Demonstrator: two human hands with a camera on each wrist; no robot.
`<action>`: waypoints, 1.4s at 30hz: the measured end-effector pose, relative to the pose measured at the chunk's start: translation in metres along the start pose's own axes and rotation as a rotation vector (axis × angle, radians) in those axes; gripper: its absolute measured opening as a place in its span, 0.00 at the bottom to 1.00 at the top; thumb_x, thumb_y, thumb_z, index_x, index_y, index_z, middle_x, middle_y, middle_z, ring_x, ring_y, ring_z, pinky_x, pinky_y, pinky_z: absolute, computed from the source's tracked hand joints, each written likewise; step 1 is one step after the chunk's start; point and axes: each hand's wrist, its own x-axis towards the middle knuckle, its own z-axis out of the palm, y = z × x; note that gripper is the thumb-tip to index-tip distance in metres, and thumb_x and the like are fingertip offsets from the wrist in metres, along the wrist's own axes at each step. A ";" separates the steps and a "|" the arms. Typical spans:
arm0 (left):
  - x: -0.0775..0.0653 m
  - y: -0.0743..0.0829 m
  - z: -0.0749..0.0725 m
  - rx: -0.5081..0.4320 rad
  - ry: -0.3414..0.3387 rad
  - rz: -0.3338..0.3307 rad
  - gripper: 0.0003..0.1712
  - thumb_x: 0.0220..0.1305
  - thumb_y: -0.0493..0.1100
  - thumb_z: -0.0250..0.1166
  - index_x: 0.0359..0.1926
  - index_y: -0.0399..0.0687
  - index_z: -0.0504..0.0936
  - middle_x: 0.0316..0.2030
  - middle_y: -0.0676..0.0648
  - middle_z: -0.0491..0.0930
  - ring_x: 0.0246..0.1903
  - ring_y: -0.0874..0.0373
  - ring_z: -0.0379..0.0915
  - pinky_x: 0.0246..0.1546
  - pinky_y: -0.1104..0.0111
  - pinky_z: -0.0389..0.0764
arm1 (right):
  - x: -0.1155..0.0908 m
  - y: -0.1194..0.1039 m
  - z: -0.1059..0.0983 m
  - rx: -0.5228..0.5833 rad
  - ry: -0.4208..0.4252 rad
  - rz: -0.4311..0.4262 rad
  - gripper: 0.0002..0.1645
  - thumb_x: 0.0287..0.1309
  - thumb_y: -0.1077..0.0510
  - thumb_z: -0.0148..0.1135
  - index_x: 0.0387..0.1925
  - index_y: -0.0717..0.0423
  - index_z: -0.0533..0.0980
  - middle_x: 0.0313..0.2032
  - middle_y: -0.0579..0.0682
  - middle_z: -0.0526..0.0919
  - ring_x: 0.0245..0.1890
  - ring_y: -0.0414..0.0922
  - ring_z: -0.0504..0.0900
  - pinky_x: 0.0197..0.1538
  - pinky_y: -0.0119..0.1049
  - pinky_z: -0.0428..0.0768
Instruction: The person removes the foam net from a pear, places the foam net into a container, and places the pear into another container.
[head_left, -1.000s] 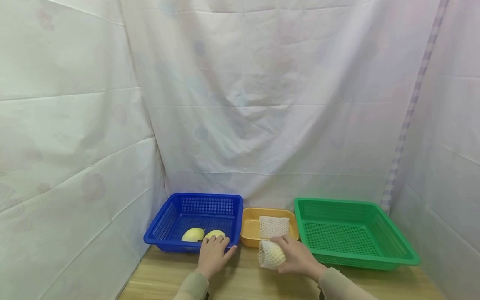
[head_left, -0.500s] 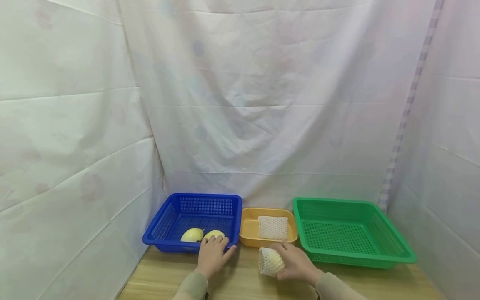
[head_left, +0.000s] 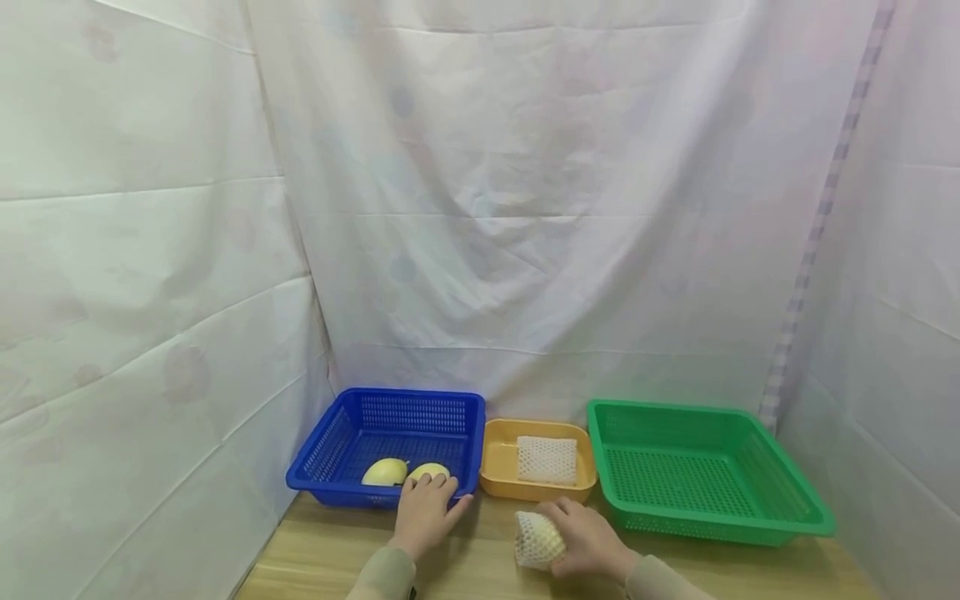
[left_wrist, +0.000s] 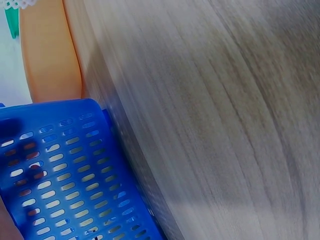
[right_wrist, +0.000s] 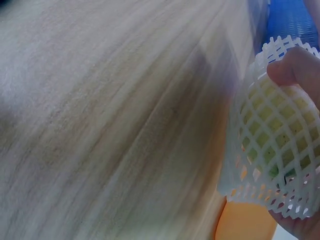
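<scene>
My right hand point(head_left: 588, 537) grips a yellow-green pear point(right_wrist: 277, 127) wrapped in a white foam net sleeve point(head_left: 536, 540), just in front of the yellow tray. In the right wrist view the thumb presses the sleeve near one end, and the net's other end hangs loose beyond the fruit. My left hand point(head_left: 425, 512) lies over the front rim of the blue basket point(head_left: 322, 483), fingers on or just above a bare pear point(head_left: 430, 471), thumb spread outward. Beside that pear sits another bare pear point(head_left: 385, 472). The left fingertips are partly hidden in the left wrist view.
A yellow tray point(head_left: 498, 479) between the baskets holds a flat white foam net point(head_left: 547, 460). At the right stands a green basket point(head_left: 675, 483). The wooden table point(head_left: 480, 575) runs along the front; white cloth point(head_left: 525, 250) hangs behind and on both sides.
My right hand has drawn the wrapped pear downward and slightly nearer to me, away from the tray. The left hand stays at the blue basket's rim.
</scene>
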 end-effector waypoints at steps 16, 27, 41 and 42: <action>-0.001 0.002 -0.009 -0.018 -0.041 -0.021 0.39 0.66 0.75 0.37 0.45 0.54 0.82 0.42 0.51 0.80 0.42 0.52 0.72 0.47 0.49 0.69 | 0.000 -0.001 0.010 -0.009 -0.020 -0.012 0.51 0.27 0.46 0.76 0.62 0.45 0.70 0.45 0.40 0.73 0.39 0.39 0.74 0.39 0.44 0.76; 0.000 0.003 -0.013 -0.064 -0.051 -0.028 0.40 0.65 0.76 0.40 0.50 0.52 0.81 0.46 0.50 0.81 0.46 0.51 0.75 0.52 0.47 0.69 | 0.000 0.001 0.014 -0.020 -0.023 -0.003 0.52 0.26 0.46 0.77 0.62 0.45 0.70 0.44 0.38 0.73 0.40 0.39 0.74 0.40 0.45 0.75; 0.003 0.026 -0.029 -0.075 0.240 0.199 0.16 0.58 0.54 0.67 0.46 0.58 0.82 0.43 0.56 0.81 0.44 0.56 0.76 0.45 0.54 0.75 | -0.001 0.001 0.016 -0.008 -0.004 0.000 0.51 0.29 0.46 0.76 0.63 0.45 0.69 0.46 0.40 0.74 0.42 0.40 0.75 0.42 0.45 0.77; 0.002 0.029 -0.029 -0.071 0.259 0.226 0.16 0.57 0.54 0.68 0.46 0.58 0.82 0.43 0.56 0.80 0.43 0.57 0.76 0.45 0.55 0.75 | -0.002 0.001 0.016 -0.004 -0.003 0.002 0.51 0.29 0.45 0.76 0.63 0.45 0.69 0.47 0.40 0.74 0.42 0.40 0.75 0.42 0.45 0.77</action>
